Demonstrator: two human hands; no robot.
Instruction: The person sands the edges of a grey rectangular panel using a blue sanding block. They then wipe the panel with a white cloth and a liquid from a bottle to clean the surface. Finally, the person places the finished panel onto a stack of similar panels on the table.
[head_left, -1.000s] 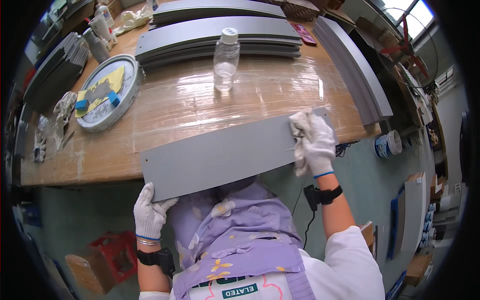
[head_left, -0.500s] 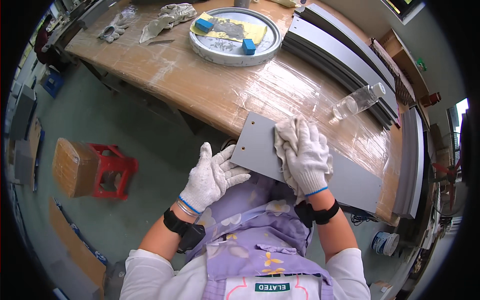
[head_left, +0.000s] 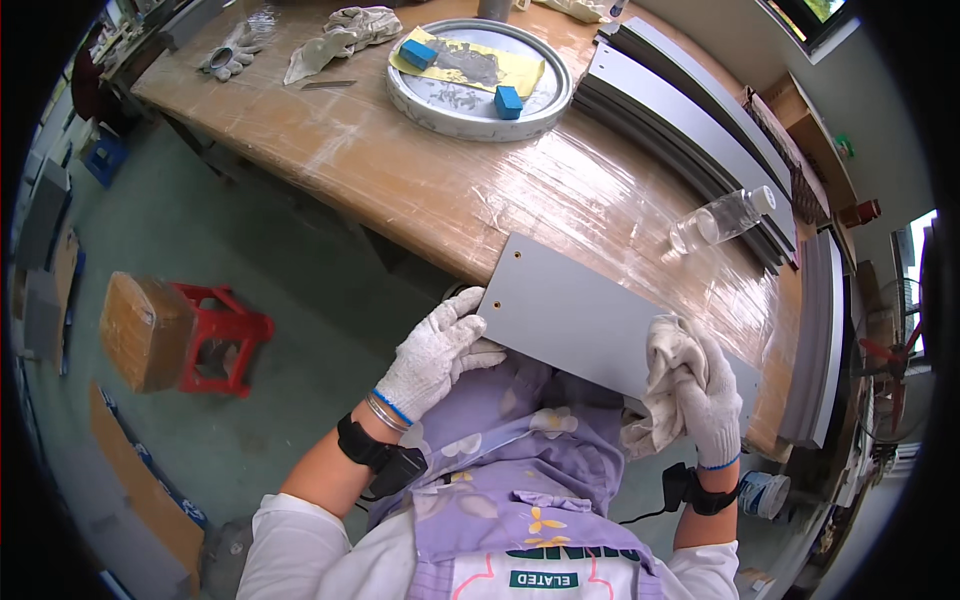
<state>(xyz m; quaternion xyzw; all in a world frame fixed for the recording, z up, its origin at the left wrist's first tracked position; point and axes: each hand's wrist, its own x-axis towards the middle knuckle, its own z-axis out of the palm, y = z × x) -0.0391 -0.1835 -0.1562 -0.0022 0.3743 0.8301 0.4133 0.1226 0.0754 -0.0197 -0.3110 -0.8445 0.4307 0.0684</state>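
Directly against left hand (head_left: 432, 352), 1 grey panel (head_left: 580, 315) partly beneath cloth (head_left: 664, 380).

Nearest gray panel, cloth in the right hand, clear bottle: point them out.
Gray panel (head_left: 580, 312), head view: middle of its face.
Cloth (head_left: 663, 378), head view: middle folds.
Clear bottle (head_left: 718, 221), head view: middle of its side.

1. A clear bottle (head_left: 722, 218) with a white cap stands on the film-covered bench (head_left: 270, 125).
2. A round grey-white lid (head_left: 440, 120) carries a smudged yellow sheet (head_left: 522, 76) and two blue blocks (head_left: 508, 103).
3. Left of it lie a crumpled cloth (head_left: 350, 38), a thin strip (head_left: 330, 84) and a spare glove (head_left: 234, 62).
4. On the floor: a red stool (head_left: 238, 372), a brown box (head_left: 148, 335) touching it, and a white-and-blue bucket (head_left: 762, 496).
5. A red-bladed fan (head_left: 893, 358) stands at far right.
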